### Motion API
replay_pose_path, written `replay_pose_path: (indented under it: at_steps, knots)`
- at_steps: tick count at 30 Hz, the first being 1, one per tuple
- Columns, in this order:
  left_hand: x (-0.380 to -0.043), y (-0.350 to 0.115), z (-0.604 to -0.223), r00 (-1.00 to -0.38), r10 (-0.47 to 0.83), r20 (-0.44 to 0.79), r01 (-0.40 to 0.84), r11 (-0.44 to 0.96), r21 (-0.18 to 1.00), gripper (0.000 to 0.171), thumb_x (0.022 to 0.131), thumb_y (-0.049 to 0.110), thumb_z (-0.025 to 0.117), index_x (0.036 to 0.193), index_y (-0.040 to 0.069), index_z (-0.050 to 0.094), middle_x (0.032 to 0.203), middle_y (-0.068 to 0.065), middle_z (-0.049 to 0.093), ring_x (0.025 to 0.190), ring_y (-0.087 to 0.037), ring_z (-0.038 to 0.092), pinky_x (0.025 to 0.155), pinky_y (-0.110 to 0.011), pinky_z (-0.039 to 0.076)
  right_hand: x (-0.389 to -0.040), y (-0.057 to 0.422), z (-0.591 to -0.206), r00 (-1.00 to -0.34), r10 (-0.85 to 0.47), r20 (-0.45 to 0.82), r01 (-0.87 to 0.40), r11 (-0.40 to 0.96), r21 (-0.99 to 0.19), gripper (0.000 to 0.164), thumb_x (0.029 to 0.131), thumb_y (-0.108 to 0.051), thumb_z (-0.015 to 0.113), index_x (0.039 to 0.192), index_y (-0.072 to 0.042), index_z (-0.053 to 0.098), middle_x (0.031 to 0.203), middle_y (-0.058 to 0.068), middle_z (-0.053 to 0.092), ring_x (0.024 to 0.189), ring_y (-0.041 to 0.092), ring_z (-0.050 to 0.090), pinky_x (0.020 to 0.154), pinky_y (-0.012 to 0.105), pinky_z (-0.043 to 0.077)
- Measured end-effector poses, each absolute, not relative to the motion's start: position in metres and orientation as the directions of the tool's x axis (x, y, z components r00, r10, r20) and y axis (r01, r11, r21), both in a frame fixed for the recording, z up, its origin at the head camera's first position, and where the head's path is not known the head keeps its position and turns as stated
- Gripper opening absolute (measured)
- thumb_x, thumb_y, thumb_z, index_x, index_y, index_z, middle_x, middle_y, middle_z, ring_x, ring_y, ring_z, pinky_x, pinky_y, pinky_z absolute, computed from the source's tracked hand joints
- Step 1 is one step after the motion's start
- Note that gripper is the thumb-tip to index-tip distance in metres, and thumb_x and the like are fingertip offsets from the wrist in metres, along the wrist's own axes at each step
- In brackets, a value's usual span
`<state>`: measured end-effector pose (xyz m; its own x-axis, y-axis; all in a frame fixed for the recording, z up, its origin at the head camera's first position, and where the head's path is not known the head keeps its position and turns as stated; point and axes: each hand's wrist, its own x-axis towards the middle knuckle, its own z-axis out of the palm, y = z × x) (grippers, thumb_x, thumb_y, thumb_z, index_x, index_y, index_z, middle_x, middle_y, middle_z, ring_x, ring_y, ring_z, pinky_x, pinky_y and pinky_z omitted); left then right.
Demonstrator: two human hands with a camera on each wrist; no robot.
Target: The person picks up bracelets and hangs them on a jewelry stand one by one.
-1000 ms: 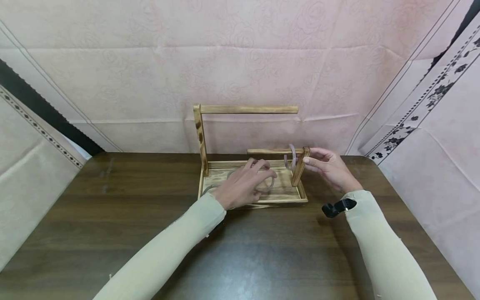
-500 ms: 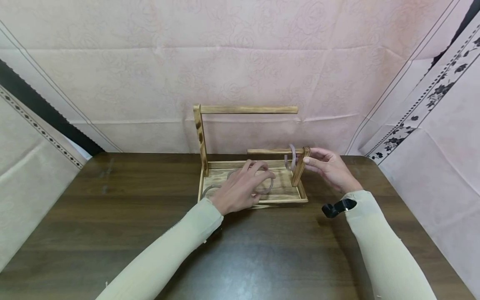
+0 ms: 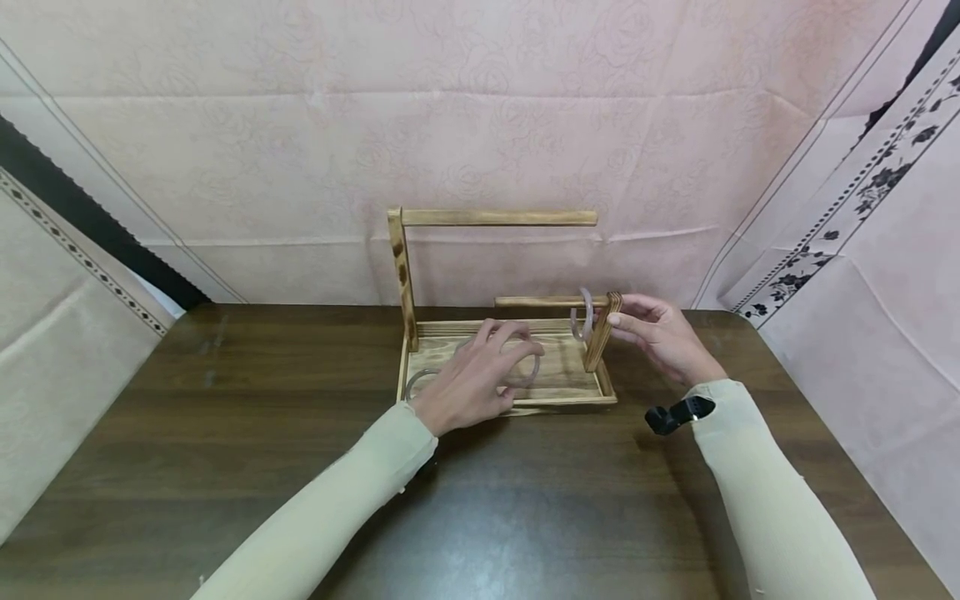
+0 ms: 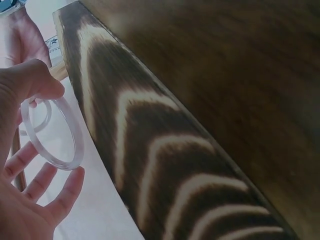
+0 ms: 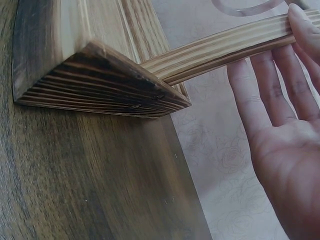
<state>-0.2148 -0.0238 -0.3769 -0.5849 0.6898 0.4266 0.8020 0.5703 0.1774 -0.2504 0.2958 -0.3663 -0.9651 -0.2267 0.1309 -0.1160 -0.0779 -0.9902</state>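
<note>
A translucent bangle (image 4: 77,150) is pinched between thumb and fingers of my left hand (image 3: 472,375), above the wooden stand's tray (image 3: 562,382). Under that hand another bangle (image 3: 410,383) lies at the tray's left end, partly hidden by the wrist. One pale lilac bangle (image 3: 588,313) hangs on the lower bar (image 3: 532,302), close to the short post (image 3: 598,346). My right hand (image 3: 663,333) holds the top of this post from the right, thumb on the near face and fingers behind.
A taller post (image 3: 402,279) at the stand's left carries an upper bar (image 3: 498,218). The stand sits near the far edge of the dark wooden table (image 3: 480,492), in front of a pale patterned cloth (image 3: 480,150). A black wrist device (image 3: 678,414) is on the right wrist.
My left hand has shifted slightly left and toward me over the tray, carrying the bangle with it. The right hand keeps its hold on the post.
</note>
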Motion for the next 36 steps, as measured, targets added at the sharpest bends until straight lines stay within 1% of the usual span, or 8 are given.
replay_pose_path:
  at_steps: [4, 9, 12, 15, 19, 25, 30, 36]
  knots:
    - [-0.214, -0.029, -0.378, -0.586, 0.68, 0.441, 0.801, 0.57, 0.186, 0.06, 0.079, 0.01, 0.082, 0.133, 0.025, 0.059, 0.149, -0.001, 0.047, 0.129, -0.03, 0.047, 0.079, -0.046, 0.06, -0.25, 0.296, -0.366, -0.964, -0.231, 0.133, -0.119, -0.074, -0.99, 0.023, 0.097, -0.001, 0.066, 0.106, -0.019, 0.074, 0.103, -0.006, 0.072, 0.096, 0.006, 0.07, 0.091, 0.023, 0.06]
    - [-0.213, -0.035, -0.377, -0.594, 0.674, 0.44, 0.795, 0.575, 0.193, 0.059, 0.081, 0.013, 0.082, 0.132, 0.028, 0.058, 0.148, 0.0, 0.047, 0.129, -0.026, 0.046, 0.082, -0.041, 0.059, -0.25, 0.296, -0.366, -0.962, -0.239, 0.133, -0.116, -0.085, -0.99, 0.021, 0.097, -0.001, 0.066, 0.106, -0.018, 0.074, 0.103, -0.006, 0.072, 0.096, 0.006, 0.071, 0.091, 0.023, 0.061]
    - [-0.214, -0.039, -0.376, -0.591, 0.674, 0.444, 0.797, 0.573, 0.192, 0.057, 0.082, 0.012, 0.081, 0.132, 0.027, 0.058, 0.147, 0.0, 0.047, 0.129, -0.025, 0.045, 0.084, -0.038, 0.059, -0.25, 0.296, -0.367, -0.961, -0.241, 0.132, -0.115, -0.086, -0.99, 0.021, 0.097, -0.001, 0.067, 0.106, -0.019, 0.075, 0.103, -0.006, 0.072, 0.096, 0.006, 0.071, 0.091, 0.023, 0.061]
    - [-0.214, -0.041, -0.376, -0.581, 0.671, 0.46, 0.803, 0.566, 0.189, 0.055, 0.083, 0.014, 0.08, 0.132, 0.027, 0.059, 0.145, 0.0, 0.048, 0.128, -0.025, 0.046, 0.088, -0.038, 0.057, -0.251, 0.296, -0.367, -0.963, -0.237, 0.13, -0.112, -0.085, -0.99, 0.022, 0.097, -0.001, 0.067, 0.106, -0.019, 0.075, 0.103, -0.006, 0.072, 0.096, 0.006, 0.071, 0.091, 0.023, 0.061]
    - [-0.215, -0.043, -0.375, -0.581, 0.66, 0.477, 0.8, 0.57, 0.187, 0.052, 0.084, 0.018, 0.081, 0.13, 0.026, 0.06, 0.142, -0.002, 0.049, 0.127, -0.023, 0.045, 0.089, -0.035, 0.057, -0.25, 0.296, -0.366, -0.966, -0.23, 0.121, -0.107, -0.073, -0.992, 0.022, 0.096, -0.002, 0.067, 0.107, -0.02, 0.074, 0.104, -0.007, 0.072, 0.097, 0.006, 0.07, 0.091, 0.023, 0.06]
    - [-0.215, -0.046, -0.371, -0.58, 0.629, 0.517, 0.796, 0.572, 0.197, 0.05, 0.079, 0.016, 0.084, 0.122, 0.024, 0.062, 0.139, -0.003, 0.05, 0.127, -0.024, 0.044, 0.088, -0.035, 0.058, -0.249, 0.295, -0.365, -0.968, -0.222, 0.113, -0.1, -0.071, -0.992, 0.023, 0.097, -0.001, 0.066, 0.107, -0.021, 0.074, 0.104, -0.007, 0.071, 0.097, 0.005, 0.07, 0.091, 0.022, 0.06]
    - [-0.215, -0.05, -0.368, -0.587, 0.61, 0.533, 0.785, 0.59, 0.189, 0.051, 0.078, 0.012, 0.079, 0.125, 0.023, 0.061, 0.14, -0.004, 0.049, 0.128, -0.027, 0.044, 0.094, -0.038, 0.056, -0.251, 0.292, -0.365, -0.969, -0.222, 0.113, -0.091, -0.109, -0.99, 0.025, 0.097, 0.002, 0.065, 0.106, -0.021, 0.073, 0.103, -0.007, 0.071, 0.096, 0.005, 0.07, 0.091, 0.021, 0.06]
    - [-0.216, -0.052, -0.368, -0.563, 0.608, 0.56, 0.796, 0.582, 0.168, 0.056, 0.077, 0.006, 0.074, 0.129, 0.02, 0.059, 0.139, -0.007, 0.05, 0.126, -0.028, 0.046, 0.093, -0.037, 0.056, -0.25, 0.295, -0.367, -0.967, -0.22, 0.127, -0.107, -0.101, -0.989, 0.025, 0.097, 0.001, 0.065, 0.106, -0.02, 0.074, 0.104, -0.007, 0.071, 0.096, 0.006, 0.07, 0.091, 0.022, 0.06]
